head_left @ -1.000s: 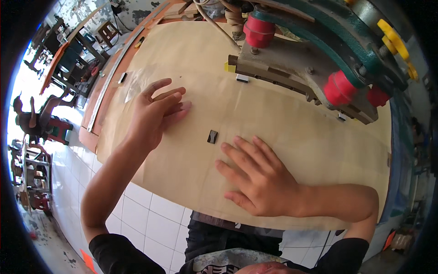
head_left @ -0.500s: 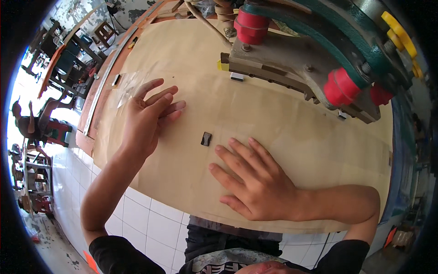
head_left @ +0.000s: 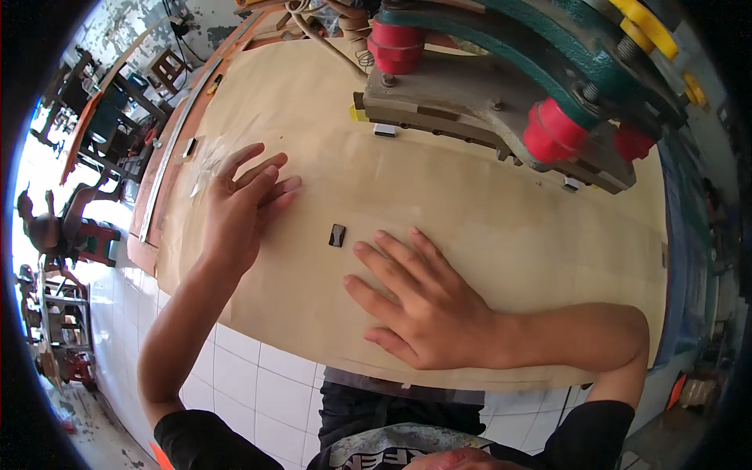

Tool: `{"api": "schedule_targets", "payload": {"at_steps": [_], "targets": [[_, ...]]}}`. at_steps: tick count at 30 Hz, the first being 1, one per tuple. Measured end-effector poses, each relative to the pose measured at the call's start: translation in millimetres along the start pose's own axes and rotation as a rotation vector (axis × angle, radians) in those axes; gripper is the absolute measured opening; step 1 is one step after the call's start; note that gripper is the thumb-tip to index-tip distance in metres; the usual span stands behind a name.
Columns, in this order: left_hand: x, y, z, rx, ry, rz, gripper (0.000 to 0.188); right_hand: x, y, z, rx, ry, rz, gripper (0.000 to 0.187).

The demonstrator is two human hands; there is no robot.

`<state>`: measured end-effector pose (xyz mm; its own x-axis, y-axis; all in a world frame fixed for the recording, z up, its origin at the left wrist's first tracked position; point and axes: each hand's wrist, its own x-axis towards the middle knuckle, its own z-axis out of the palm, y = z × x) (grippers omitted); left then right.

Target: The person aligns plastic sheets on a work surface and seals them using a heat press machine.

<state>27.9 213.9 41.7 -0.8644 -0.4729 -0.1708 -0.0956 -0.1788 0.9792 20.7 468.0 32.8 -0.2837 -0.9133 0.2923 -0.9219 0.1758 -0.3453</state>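
Observation:
My right hand point(head_left: 427, 305) lies palm down on a tan sheet point(head_left: 439, 180) that covers the table, its fingers spread and holding nothing. Just beyond and left of its fingertips is a small black rectangular piece point(head_left: 337, 235) with a greyish patch, which neither hand touches. My left hand point(head_left: 241, 205) is turned on its side over the left part of the sheet. Its fingers are loosely bent and apart, with nothing seen in them. A crinkled clear film point(head_left: 210, 168) lies close beside that hand.
A heavy green and grey machine head point(head_left: 501, 102) with red knobs and a yellow handwheel point(head_left: 648, 27) overhangs the far right. Small white-and-black blocks point(head_left: 385, 130) sit under its edge. A metal strip point(head_left: 163, 184) runs along the left table edge. Another person point(head_left: 48, 231) is at far left.
The whole view has shifted slightly, so the machine and black piece appear further left. Both hands keep nearly the same pose on the sheet.

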Motion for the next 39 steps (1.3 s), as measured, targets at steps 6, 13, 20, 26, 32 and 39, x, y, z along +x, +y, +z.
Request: {"api": "schedule_targets", "payload": {"at_steps": [6, 13, 20, 26, 32, 39], "targets": [[2.3, -2.0, 0.2, -0.006, -0.028, 0.007, 0.042, -0.7, 1.6, 1.4, 0.005, 0.001, 0.002, 0.048], [-1.2, -1.7, -1.5, -0.019, -0.031, 0.019, 0.041, -1.1, 0.6, 1.3, 0.012, 0.005, 0.0, 0.048], [-2.4, -2.9, -2.1, -0.021, -0.028, 0.016, 0.042, -0.9, 0.3, 0.9, 0.003, 0.003, -0.002, 0.049], [-5.3, 0.3, 0.0, -0.044, -0.021, 0.019, 0.041, -0.8, -0.2, 0.7, -0.003, 0.001, -0.008, 0.049], [-4.7, -0.1, 0.8, -0.05, -0.028, 0.029, 0.041, -0.8, 0.1, 1.1, -0.013, -0.004, -0.006, 0.049], [-3.6, -0.3, -1.0, -0.053, -0.036, 0.037, 0.041, -0.7, -1.1, -0.3, -0.004, -0.013, 0.002, 0.049]]}}
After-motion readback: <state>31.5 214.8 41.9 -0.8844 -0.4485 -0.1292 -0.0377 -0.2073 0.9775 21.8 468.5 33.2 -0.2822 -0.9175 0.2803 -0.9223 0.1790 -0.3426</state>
